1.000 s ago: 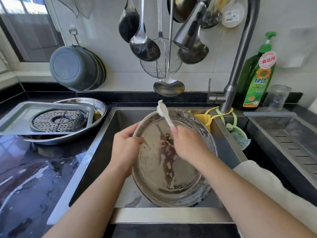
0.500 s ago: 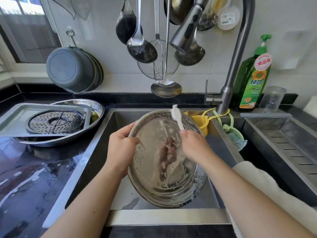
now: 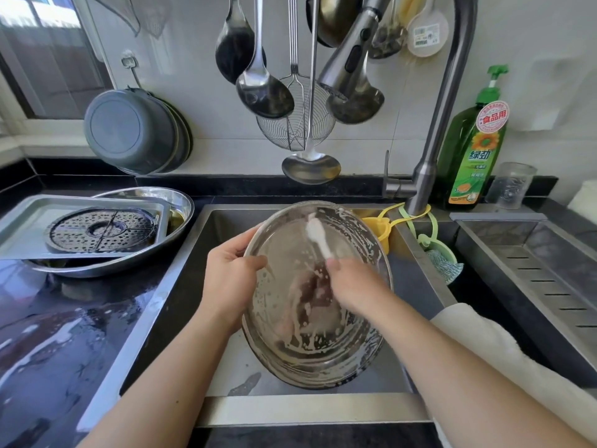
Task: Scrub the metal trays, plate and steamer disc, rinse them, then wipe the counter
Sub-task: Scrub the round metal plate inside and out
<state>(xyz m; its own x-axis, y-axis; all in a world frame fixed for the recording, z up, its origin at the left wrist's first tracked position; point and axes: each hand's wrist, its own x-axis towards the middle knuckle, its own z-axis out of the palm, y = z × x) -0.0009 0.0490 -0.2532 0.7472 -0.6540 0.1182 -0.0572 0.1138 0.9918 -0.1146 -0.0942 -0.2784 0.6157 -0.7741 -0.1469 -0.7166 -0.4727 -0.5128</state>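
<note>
- Black stone counter (image 3: 48, 334), glossy and wet w/ streaked puddles, lies left of the sink; by the look of it, wiping is the last job, not yet begun.
- Steel sink (image 3: 323, 409), square-walled basin w/ a brushed rim; all the work sits over it.
- Round metal plate (image 3: 290, 350), shallow, mirror-bright, held tilted over the basin w/ its inside facing the person; white suds spatter the rim and lower curve. Scrub step is in hand, judging by the foam and no water running.
- Stack on the counter at left: rectangular tray (image 3: 22, 221) lying across an oval tray (image 3: 181, 202), w/ the perforated steamer disc (image 3: 100, 229) on top. No suds visible on them, so they are probably still to scrub.
- Tap (image 3: 433, 150), tall curved neck, stands behind the basin at right; rinsing will call for turning the plate under its spray head.
- Green dish-soap bottle (image 3: 475, 150) stands just beside the tap base.
- Left hand (image 3: 231, 279) clamps the plate's left rim, thumb inside, fingers behind.
- Right hand (image 3: 355, 286) is wrapped round the handle of a white brush (image 3: 316, 234), whose foamy head presses on the plate's upper inside; motion blur means the bristles can't be made out.
- Next move prob. needs the plate turned in the left-hand grip so the brush reaches the unscrubbed side.
</note>
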